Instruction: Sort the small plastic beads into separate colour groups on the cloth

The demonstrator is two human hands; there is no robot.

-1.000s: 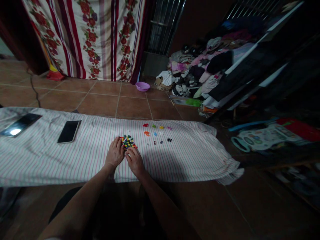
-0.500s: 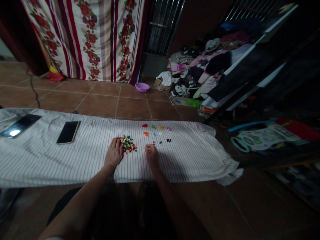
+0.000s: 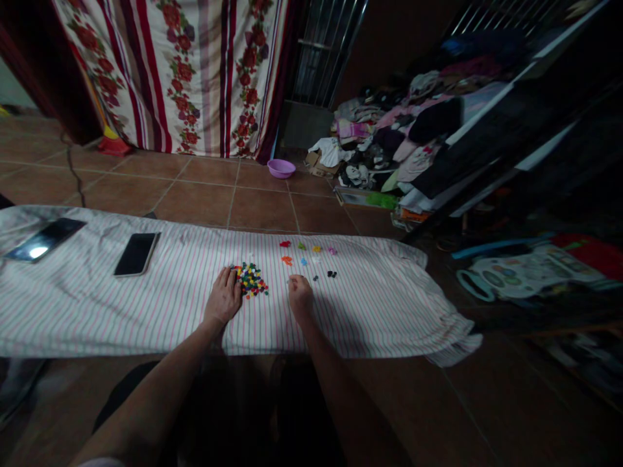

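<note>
A heap of small mixed-colour pieces (image 3: 252,281) lies on the striped cloth (image 3: 160,311). My left hand (image 3: 224,297) rests flat at the heap's left edge, fingers stretched out. To the right of the heap, my right hand (image 3: 300,295) is closed with its fingertips pinched; whatever they hold is too small to name. Beyond it sit little single-colour groups: red pieces (image 3: 285,244), green pieces (image 3: 302,246), yellow pieces (image 3: 317,249), purple pieces (image 3: 331,251), orange pieces (image 3: 287,261), blue pieces (image 3: 304,262), white pieces (image 3: 316,260) and black pieces (image 3: 331,274). A dark grey piece (image 3: 315,278) lies just right of my right hand.
Left on the cloth are a phone (image 3: 137,253) and a larger dark-screened device (image 3: 46,240) reflecting light. Past the cloth, a purple basin (image 3: 281,169) stands on the tiled floor near a floral curtain (image 3: 182,78). Piled clothes (image 3: 389,136) fill the back right.
My right hand has shifted slightly right and away from me, over the place where a small dark piece showed, its fingers still pinched. My left hand stays beside the heap. The view has turned slightly.
</note>
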